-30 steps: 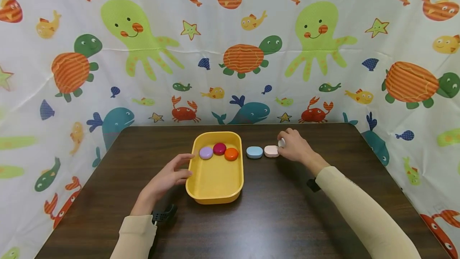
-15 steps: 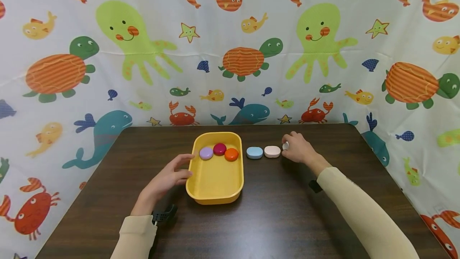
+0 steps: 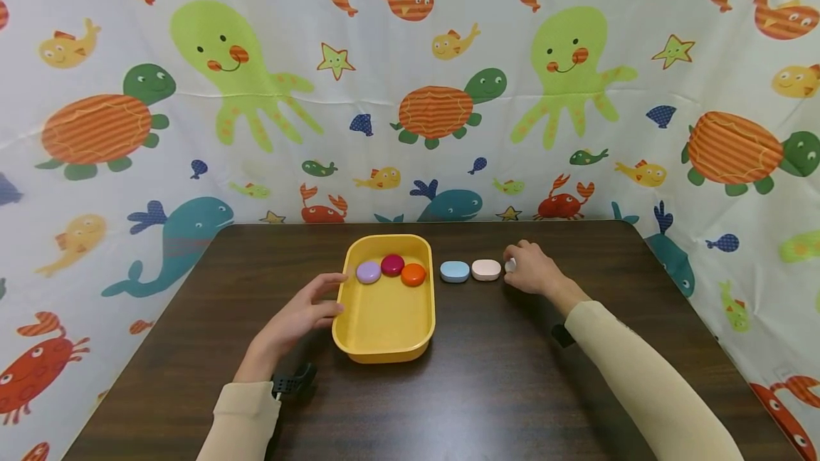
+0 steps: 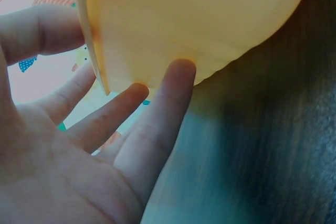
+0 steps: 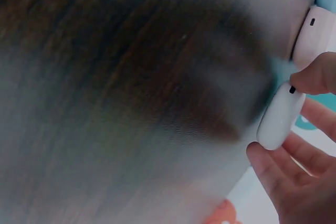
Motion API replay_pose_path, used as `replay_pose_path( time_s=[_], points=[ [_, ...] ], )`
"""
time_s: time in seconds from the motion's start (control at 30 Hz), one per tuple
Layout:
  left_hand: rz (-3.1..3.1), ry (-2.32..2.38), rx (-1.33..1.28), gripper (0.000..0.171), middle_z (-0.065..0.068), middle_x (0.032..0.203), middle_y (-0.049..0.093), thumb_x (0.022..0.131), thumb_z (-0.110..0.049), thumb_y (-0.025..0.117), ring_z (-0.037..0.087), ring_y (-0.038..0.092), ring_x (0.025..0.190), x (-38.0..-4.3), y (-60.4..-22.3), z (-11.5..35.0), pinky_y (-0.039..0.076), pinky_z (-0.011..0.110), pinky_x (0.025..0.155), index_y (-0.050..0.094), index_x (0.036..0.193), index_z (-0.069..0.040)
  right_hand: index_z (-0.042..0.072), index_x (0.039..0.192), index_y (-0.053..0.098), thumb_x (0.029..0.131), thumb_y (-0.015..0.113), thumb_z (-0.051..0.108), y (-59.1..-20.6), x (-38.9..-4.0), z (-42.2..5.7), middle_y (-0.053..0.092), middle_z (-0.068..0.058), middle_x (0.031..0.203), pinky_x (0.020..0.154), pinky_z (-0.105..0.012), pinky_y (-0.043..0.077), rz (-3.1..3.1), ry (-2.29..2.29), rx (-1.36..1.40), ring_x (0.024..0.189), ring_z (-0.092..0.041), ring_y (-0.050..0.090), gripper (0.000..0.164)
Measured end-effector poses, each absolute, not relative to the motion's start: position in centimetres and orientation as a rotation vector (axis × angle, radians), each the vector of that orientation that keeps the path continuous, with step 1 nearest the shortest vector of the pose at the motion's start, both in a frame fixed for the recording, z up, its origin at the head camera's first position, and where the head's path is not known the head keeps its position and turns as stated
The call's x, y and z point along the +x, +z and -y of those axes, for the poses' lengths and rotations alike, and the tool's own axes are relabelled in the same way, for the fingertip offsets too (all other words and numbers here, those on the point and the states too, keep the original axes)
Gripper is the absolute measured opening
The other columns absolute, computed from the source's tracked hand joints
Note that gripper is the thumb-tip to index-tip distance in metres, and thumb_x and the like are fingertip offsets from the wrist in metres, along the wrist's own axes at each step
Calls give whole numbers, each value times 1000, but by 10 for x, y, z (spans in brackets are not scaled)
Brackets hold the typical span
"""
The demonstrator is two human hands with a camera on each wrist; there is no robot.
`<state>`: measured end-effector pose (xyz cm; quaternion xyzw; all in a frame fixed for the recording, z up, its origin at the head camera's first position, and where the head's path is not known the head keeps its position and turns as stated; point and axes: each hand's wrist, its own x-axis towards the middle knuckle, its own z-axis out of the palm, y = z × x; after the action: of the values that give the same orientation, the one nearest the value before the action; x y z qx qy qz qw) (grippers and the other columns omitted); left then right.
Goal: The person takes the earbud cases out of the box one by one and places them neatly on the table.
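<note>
My left hand touches the left side of a yellow plastic tray. In the left wrist view its fairly straight fingers lie against the tray's outer wall and rim. Over the table's far right side, my right hand pinches a small white rounded case between thumb and fingertips. A dark slot shows at one end of this case, which stands on its edge in the right wrist view. Just left of that hand lies a pale pink oval case, with a light blue one beside it.
Inside the tray, near its far end, sit a lilac disc, a crimson disc and an orange disc. Behind the dark wooden table hangs a white curtain printed with sea animals.
My right hand has shifted slightly right with the white case, away from the pink one. My left hand and the tray have stayed put.
</note>
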<state>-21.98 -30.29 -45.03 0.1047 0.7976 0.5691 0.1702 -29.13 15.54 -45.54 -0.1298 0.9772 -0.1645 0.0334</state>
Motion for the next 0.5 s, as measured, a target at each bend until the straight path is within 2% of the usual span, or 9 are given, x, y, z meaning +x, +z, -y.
replay_pose_path(
  time_s=[0.5],
  points=[
    [-2272,1612,293,59,25,159,28,100,-15,62,45,45,135,-223,-449,303,50,50,103,35,152,-7,7,116,65,86,70,15,-461,-295,-158,56,-16,114,78,-52,53,-2998,-509,-419,107,-37,51,31]
  ],
)
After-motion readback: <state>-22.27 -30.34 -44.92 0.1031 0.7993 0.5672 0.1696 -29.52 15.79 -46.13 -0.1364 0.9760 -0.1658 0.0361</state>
